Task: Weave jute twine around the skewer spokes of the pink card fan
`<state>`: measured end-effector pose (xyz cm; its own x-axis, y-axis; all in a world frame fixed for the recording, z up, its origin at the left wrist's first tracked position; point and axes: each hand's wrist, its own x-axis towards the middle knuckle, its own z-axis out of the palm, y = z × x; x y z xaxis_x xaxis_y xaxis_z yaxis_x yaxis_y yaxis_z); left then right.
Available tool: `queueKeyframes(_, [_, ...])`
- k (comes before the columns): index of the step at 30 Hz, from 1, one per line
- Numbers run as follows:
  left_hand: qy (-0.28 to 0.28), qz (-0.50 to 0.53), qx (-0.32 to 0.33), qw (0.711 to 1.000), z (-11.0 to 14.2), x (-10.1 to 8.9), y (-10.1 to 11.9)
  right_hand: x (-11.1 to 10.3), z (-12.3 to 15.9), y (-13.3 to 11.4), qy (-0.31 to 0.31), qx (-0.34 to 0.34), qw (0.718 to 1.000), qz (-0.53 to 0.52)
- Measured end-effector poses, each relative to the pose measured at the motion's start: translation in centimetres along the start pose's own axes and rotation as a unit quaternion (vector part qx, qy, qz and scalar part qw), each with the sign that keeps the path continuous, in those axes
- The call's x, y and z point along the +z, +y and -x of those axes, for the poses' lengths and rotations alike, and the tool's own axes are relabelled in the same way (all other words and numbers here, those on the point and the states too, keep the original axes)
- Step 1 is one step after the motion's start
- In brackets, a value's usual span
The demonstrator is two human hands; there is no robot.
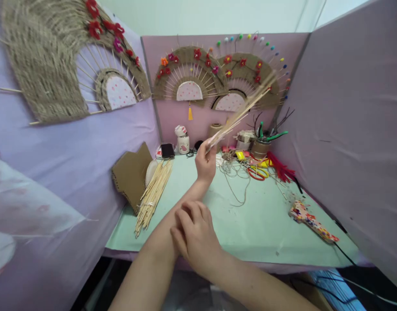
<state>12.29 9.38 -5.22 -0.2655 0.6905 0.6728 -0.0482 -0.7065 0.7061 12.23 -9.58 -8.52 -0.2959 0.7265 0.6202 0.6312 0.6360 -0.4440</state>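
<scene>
My left hand [206,162] is raised over the table and closed round the narrow pinkish base of a stick fan [242,112]. The fan shows nearly edge-on, with pale thin sticks and a brown band that is blurred at its upper end. Across my left forearm lies my right hand [196,235], its bent fingers touching the skin and slightly apart, with nothing in them. A bundle of bamboo sticks [155,194] rests on the table left of my forearm, beside a piece of brown cardboard [130,172].
Woven fans with red flowers [190,65] hang on the partitions. Loose twine [234,172], red-and-yellow scissors [258,172] and a pot with green-handled pliers [261,144] are at the back right. A flower-patterned glue gun [311,222] with a cord lies at the right. A phone [168,150] is at the back left.
</scene>
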Motion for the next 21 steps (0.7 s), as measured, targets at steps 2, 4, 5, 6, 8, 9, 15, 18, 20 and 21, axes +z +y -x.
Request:
queueKeyframes(2, [-0.024, -0.071, 0.076, 0.994, -1.5, 0.9, -1.2, -0.7, 0.4, -1.9, -0.048, 0.008, 0.998, -0.047])
queueKeyframes(4, [-0.046, -0.114, 0.116, 0.986, -2.3, 1.6, -2.6, -1.4, 0.3, -2.8, -0.082, -0.028, 0.992, -0.088])
queueKeyframes(5, [-0.063, -0.127, 0.13, 0.981, -2.5, 1.9, -3.2, -1.6, 0.0, -2.6, -0.088, -0.046, 0.99, -0.098])
queueKeyframes(6, [-0.081, -0.139, 0.142, 0.977, -2.5, 2.1, -3.8, -1.8, -0.6, -2.0, -0.084, -0.053, 0.99, -0.096])
queueKeyframes(8, [-0.111, -0.159, 0.16, 0.968, -2.3, 2.3, -4.6, -1.8, -2.1, 0.3, -0.046, -0.024, 0.997, -0.061])
queueKeyframes(9, [-0.122, -0.169, 0.165, 0.964, -2.1, 2.3, -4.9, -1.8, -3.0, 1.7, -0.018, 0.01, 0.999, -0.031])
queueKeyframes(15, [-0.138, -0.193, 0.143, 0.961, -1.1, 2.2, -6.2, -1.8, -4.1, 3.4, 0.026, 0.12, 0.992, 0.024])
queueKeyframes(18, [-0.138, -0.201, 0.126, 0.962, -0.8, 2.1, -6.6, -2.2, -2.1, -0.4, -0.042, 0.042, 0.998, -0.022])
queueKeyframes(20, [-0.132, -0.205, 0.12, 0.962, -0.8, 1.8, -6.6, -2.3, -1.6, -1.7, -0.088, -0.005, 0.995, -0.047])
queueKeyframes(21, [-0.128, -0.207, 0.119, 0.963, -0.8, 1.6, -6.6, -2.2, -1.9, -1.5, -0.095, -0.011, 0.994, -0.044])
